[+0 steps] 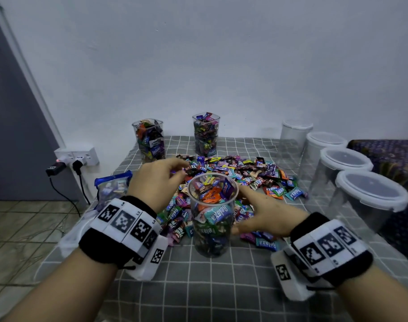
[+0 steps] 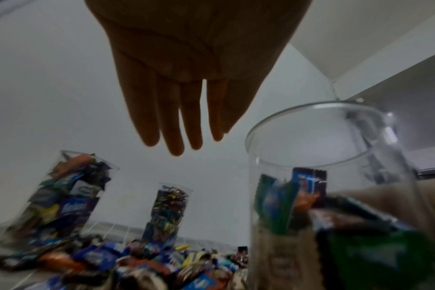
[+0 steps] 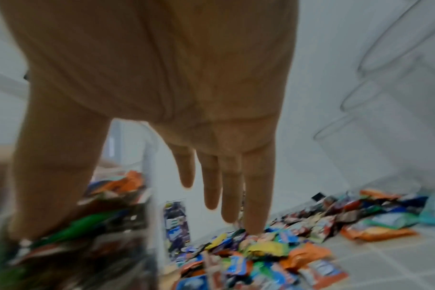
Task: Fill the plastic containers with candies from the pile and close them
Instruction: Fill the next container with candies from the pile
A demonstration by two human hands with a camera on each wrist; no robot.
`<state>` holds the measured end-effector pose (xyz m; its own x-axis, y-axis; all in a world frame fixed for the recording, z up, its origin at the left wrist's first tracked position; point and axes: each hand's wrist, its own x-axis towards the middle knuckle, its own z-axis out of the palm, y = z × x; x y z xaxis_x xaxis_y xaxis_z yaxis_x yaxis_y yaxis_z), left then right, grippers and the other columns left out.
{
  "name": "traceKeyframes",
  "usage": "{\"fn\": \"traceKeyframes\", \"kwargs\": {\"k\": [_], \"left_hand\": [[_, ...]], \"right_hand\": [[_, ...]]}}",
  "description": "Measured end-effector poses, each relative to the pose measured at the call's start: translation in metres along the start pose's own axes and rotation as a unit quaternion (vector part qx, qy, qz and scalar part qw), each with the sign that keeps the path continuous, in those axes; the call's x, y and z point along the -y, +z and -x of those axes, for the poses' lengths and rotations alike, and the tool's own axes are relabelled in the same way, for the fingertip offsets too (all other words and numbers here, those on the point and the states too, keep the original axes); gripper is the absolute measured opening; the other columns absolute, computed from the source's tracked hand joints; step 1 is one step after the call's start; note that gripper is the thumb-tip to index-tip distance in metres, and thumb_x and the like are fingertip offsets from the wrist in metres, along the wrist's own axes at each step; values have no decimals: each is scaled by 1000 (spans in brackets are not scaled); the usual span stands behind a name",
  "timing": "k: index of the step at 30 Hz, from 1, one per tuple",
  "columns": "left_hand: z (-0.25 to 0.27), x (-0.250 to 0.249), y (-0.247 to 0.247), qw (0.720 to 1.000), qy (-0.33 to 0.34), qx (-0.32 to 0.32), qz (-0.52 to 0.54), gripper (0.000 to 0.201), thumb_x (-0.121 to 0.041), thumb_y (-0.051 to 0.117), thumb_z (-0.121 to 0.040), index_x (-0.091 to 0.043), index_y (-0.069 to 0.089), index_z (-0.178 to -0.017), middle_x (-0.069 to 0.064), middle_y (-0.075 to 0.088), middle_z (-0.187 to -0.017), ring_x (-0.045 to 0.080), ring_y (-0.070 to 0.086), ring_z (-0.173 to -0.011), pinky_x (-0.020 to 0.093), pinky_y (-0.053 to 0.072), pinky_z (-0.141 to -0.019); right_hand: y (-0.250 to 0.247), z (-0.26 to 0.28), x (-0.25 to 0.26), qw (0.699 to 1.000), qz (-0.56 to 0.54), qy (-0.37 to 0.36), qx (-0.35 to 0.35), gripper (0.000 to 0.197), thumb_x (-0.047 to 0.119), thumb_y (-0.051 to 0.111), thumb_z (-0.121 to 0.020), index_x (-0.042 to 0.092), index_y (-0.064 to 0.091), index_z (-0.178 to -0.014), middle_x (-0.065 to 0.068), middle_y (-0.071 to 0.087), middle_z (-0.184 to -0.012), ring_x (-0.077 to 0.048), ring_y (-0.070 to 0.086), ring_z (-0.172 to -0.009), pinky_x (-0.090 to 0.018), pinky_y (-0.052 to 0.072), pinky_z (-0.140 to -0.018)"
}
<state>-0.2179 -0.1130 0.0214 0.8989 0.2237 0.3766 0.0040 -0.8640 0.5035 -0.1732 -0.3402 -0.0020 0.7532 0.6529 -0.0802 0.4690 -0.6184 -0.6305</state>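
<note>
Standing upright: clear container [image 1: 211, 214] near table's [image 1: 198, 287] front, almost full, no lid
Left hand [image 1: 155, 180]: fingers straight, holding nothing, above candy pile [image 1: 235, 175]
Right hand [image 1: 265, 211]: flat, fingers extended, empty, just beside container, little fingertip on pile
Rear: two filled containers [image 1: 149, 140], lidless
Right: four lidded empty tubs [image 1: 370, 198]

We see a grey cloth [image 1: 217, 282] with a white grid. On it, the candy pile [image 1: 240, 177] mixes orange, teal, purple and brown. Beside the pile, clear tubs [image 1: 370, 201] wear white lids. Black-and-white wristbands [image 1: 126, 228] carry square codes.
</note>
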Motion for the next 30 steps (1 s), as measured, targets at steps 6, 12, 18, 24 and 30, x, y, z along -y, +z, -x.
{"fn": "traceKeyframes", "kwargs": {"k": [6,12,18,24,30], "left_hand": [[-3,27,25,966,-50,195,-160,39,-39,62,-84,-37,56,-122,-3,60,-126,20,58,-109,32,48,-87],[-3,38,44,916,-100,319,-223,85,-47,74,-71,-35,29,-142,6,45,-139,24,49,-121,34,46,-93],[-4,42,63,903,-103,354,-221,98,-31,77,-73,-24,14,-149,11,27,-149,28,37,-132,37,39,-104],[-13,37,72,920,-81,323,-207,77,-25,66,-81,-30,25,-146,11,40,-141,30,45,-124,42,41,-102],[-14,36,72,922,-47,328,-200,62,-26,61,-86,-30,34,-142,11,49,-135,29,50,-120,39,44,-98]], "right_hand": [[-13,2,-12,933,288,194,95,64,37,70,-78,20,39,-132,-4,55,-126,-21,54,-109,-29,46,-84],[-5,-2,-19,888,351,249,160,76,27,66,-85,15,23,-146,-6,48,-137,-22,50,-121,-27,45,-88],[0,-21,-26,913,309,228,138,58,25,67,-83,16,39,-133,-7,51,-132,-23,51,-118,-26,42,-80],[3,-38,-28,947,243,200,68,64,24,69,-83,19,35,-137,-9,52,-131,-25,54,-114,-28,45,-81],[6,-42,-27,957,221,170,80,85,32,71,-79,26,21,-148,-9,44,-138,-27,46,-122,-33,43,-95]]}}
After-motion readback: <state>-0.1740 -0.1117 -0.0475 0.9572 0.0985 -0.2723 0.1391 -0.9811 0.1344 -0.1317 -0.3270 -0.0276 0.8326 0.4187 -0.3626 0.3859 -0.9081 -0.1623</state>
